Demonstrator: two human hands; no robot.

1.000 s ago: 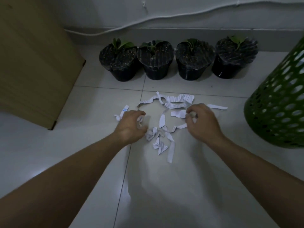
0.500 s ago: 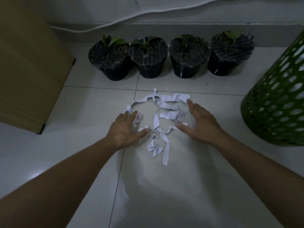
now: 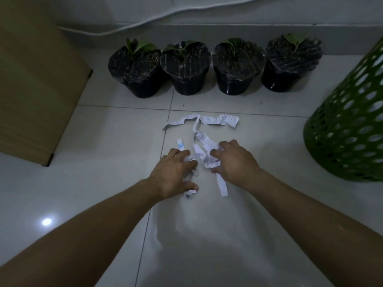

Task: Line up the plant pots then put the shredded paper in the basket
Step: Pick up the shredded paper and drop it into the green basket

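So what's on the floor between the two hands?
In the head view, bunched strips of shredded paper lie between the left hand and the right hand, and both hands touch them.

floor (image 3: 103,183): glossy white tiles, thin grout lines, dim room
light: small bright reflection spot (image 3: 46,222) on tile, near-left
wall (image 3: 207,9): pale, runs along far edge of floor, low skirting ledge at base
cable (image 3: 145,21): white, sags along the wall above the skirting
furniture: tan wooden panel (image 3: 35,90), left edge, dark corner cap touching floor
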